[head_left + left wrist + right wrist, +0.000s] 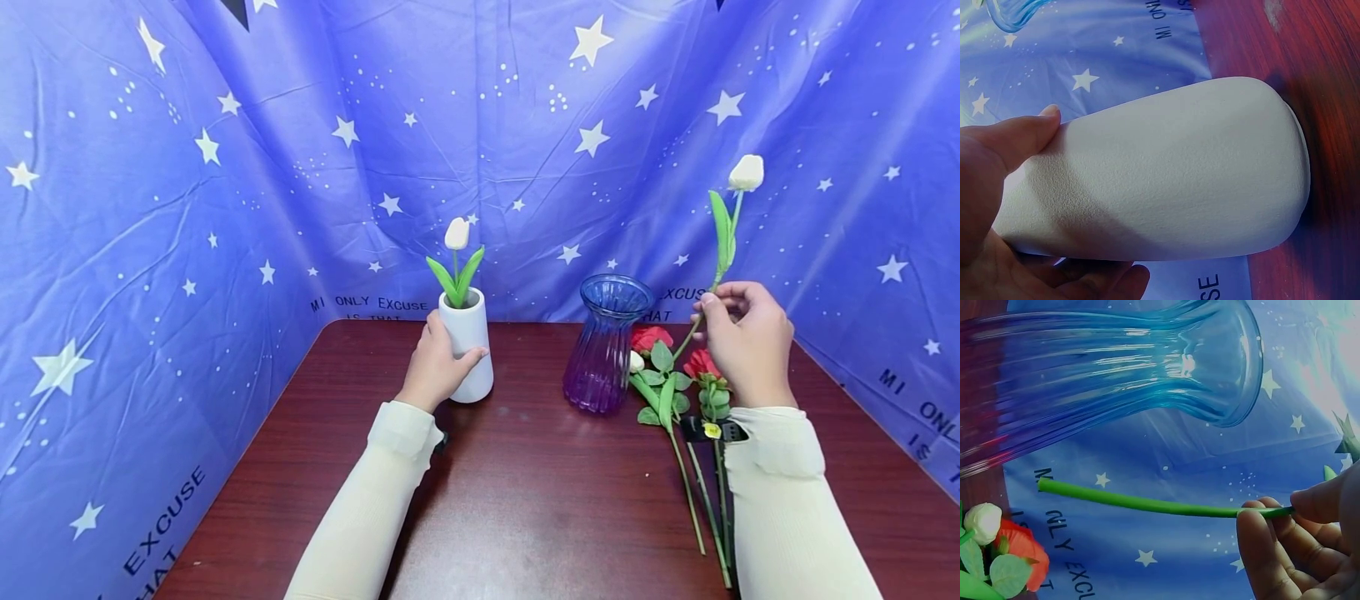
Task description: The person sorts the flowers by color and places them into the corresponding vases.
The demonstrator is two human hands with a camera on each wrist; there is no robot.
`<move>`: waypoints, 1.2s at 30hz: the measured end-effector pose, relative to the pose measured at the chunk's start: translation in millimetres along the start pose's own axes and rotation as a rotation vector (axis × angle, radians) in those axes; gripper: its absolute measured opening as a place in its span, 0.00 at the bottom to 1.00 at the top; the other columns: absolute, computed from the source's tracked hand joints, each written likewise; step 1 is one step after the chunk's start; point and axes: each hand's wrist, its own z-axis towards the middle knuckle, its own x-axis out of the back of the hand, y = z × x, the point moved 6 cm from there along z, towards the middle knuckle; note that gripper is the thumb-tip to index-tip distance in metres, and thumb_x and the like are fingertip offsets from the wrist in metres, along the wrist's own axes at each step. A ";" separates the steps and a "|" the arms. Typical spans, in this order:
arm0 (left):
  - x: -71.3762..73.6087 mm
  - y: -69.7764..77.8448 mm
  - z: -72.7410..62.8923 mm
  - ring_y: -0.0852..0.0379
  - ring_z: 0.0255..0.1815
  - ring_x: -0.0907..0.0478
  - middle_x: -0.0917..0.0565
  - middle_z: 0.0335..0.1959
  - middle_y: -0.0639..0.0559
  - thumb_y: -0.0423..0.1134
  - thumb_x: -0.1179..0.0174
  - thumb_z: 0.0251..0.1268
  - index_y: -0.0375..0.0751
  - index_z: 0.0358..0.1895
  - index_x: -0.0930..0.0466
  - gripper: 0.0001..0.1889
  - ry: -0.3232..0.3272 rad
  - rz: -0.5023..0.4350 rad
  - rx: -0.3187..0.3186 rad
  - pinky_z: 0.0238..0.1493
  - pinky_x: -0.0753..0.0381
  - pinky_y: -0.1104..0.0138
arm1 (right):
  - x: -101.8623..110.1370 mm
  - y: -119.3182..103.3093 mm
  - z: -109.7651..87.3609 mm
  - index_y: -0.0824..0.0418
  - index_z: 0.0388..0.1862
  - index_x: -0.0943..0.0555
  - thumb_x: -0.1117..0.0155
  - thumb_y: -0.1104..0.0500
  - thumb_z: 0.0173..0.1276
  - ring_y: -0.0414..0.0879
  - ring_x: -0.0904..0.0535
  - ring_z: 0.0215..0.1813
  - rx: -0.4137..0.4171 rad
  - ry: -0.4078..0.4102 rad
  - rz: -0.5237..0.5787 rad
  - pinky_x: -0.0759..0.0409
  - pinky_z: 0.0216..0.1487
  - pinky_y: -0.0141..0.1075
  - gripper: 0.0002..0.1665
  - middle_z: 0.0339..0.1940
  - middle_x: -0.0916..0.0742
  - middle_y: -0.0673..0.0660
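Observation:
A white vase (471, 354) stands on the table with one white tulip (456, 235) in it. My left hand (437, 360) grips the vase's side, thumb on one face and fingers round the other, as the left wrist view also shows. Over the right part of the table my right hand (750, 337) pinches a second tulip (746, 173) by its green stem (1141, 503), bloom upward. In the right wrist view the stem's lower end is free in the air, apart from the ribbed glass vase (1116, 369) beside it.
The blue-purple glass vase (600, 358) stands right of the white one. Beside it lie red roses (702, 363) and another white tulip (637, 362), stems toward the front edge. A starry blue cloth (517, 150) encloses the dark red table (517, 500).

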 end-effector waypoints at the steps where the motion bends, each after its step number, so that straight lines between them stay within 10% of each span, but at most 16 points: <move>1: 0.0 -0.1 0.0 0.36 0.55 0.19 0.25 0.60 0.35 0.56 0.27 0.61 0.37 0.76 0.48 0.50 0.000 0.000 0.001 0.57 0.19 0.45 | 0.3 -1.3 -0.4 0.56 0.52 0.22 0.39 0.52 0.78 0.32 0.14 0.26 0.006 0.004 0.002 0.15 0.28 0.30 0.11 0.32 0.14 0.36; 12: -0.9 -0.4 0.0 0.36 0.55 0.19 0.25 0.60 0.36 0.57 0.27 0.61 0.38 0.76 0.49 0.51 -0.004 0.010 0.006 0.57 0.19 0.45 | 4.9 -19.4 -8.4 0.61 0.71 0.29 0.44 0.59 0.79 0.34 0.14 0.29 0.018 -0.020 0.064 0.14 0.32 0.31 0.25 0.34 0.13 0.42; 36: -0.2 -0.1 -0.5 0.36 0.55 0.19 0.25 0.60 0.36 0.55 0.27 0.61 0.37 0.76 0.48 0.50 -0.005 -0.012 0.007 0.58 0.19 0.45 | 11.4 -57.8 -22.8 0.59 0.45 0.18 0.38 0.54 0.78 0.35 0.18 0.24 0.260 0.134 0.206 0.20 0.25 0.24 0.09 0.26 0.14 0.44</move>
